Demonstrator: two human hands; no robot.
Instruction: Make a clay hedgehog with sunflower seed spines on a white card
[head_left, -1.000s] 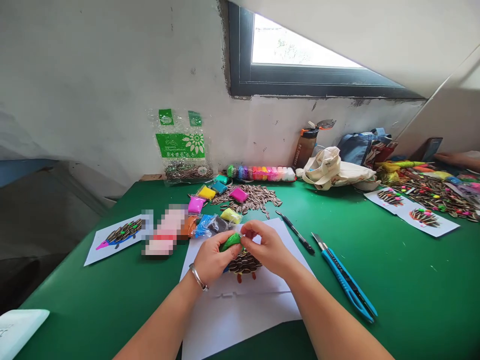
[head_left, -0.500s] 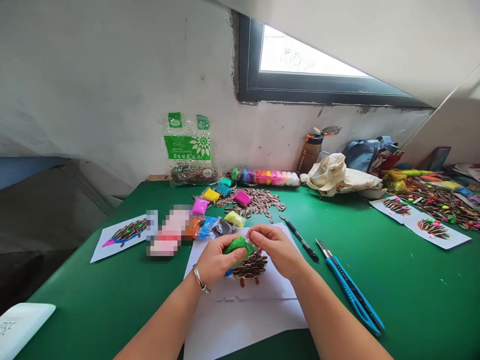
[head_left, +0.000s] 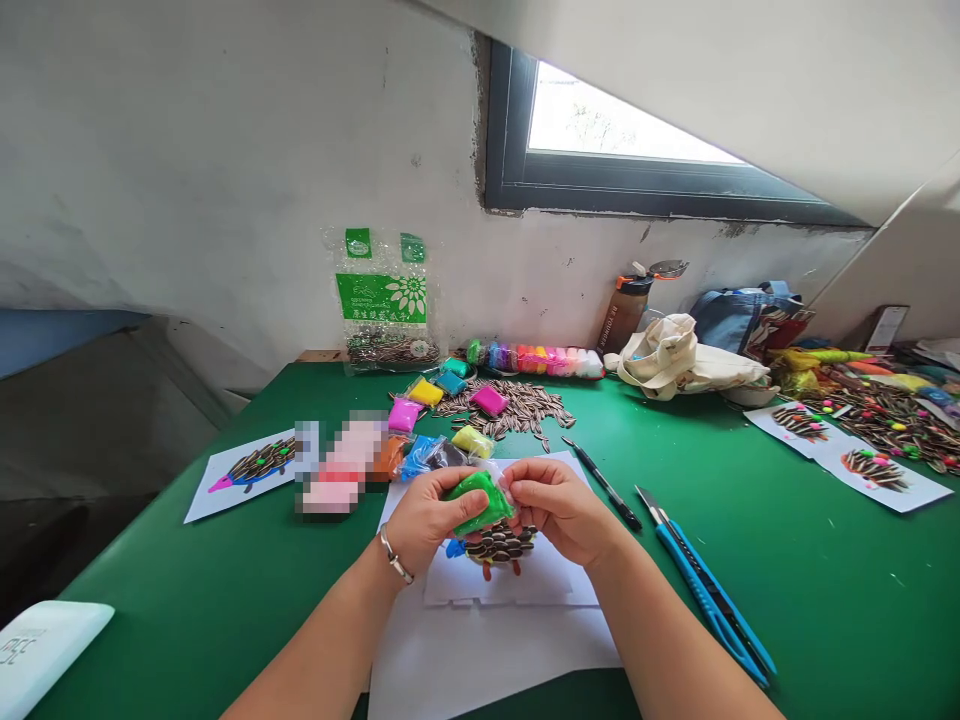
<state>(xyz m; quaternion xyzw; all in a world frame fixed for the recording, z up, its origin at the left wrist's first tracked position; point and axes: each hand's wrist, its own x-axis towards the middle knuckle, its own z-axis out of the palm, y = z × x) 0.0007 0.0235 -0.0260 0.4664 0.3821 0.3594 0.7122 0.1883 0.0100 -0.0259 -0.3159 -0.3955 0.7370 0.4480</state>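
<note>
My left hand (head_left: 431,515), with a silver bracelet at its wrist, is closed on a clear packet of green modelling clay (head_left: 478,500). My right hand (head_left: 551,505) pinches the clear plastic at the packet's right end. Both hands hold the packet above white paper (head_left: 517,590). On that paper lies a hedgehog picture (head_left: 499,545) made of sunflower seeds, with a blue part at its left and small brown feet; my hands hide its upper part. Just beyond my hands are packets of yellow (head_left: 472,441), black (head_left: 446,455) and blue clay (head_left: 418,456).
A black pen (head_left: 604,485) and a blue utility knife (head_left: 712,590), blade out, lie to the right. Sunflower seeds (head_left: 525,405) are heaped at the back, near a seed bag (head_left: 386,310) and a bottle (head_left: 625,310). A finished hedgehog card (head_left: 255,468) lies left.
My right hand's fingers have shifted on the plastic end of the packet, and more of the green clay shows. The view has tilted slightly; the table things stay put.
</note>
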